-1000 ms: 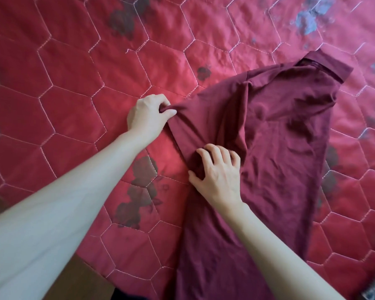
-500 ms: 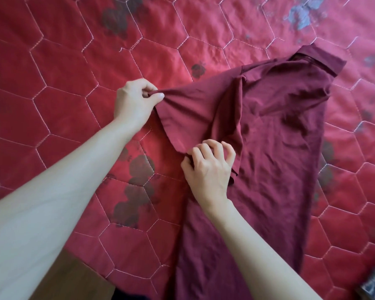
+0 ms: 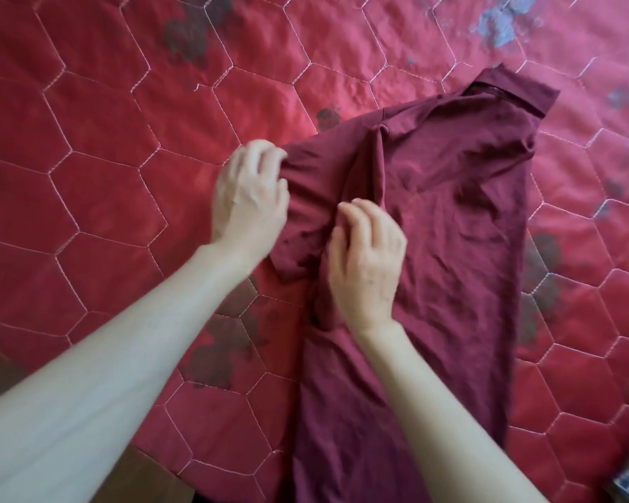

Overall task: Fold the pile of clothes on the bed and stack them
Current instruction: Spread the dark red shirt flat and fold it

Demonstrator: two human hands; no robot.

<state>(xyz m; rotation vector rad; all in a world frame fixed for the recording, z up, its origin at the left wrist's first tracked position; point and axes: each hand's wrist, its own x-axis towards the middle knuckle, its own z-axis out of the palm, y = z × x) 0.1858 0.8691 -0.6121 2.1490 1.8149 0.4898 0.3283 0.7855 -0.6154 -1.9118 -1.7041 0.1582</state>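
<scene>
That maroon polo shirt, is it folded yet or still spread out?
Partly folded. The maroon polo shirt lies long on the red quilt, collar far, its left sleeve bunched inward under the left hand and right hand.

Camera: one only, worn on the head of the person.
Direction: it looks forward and steeply down on the bed (image 3: 99, 183).
Nearness: close; both forearms enter from the lower edge and fill much of the frame.
Lens: wide angle.
Shared part: not applicable, single view.
</scene>
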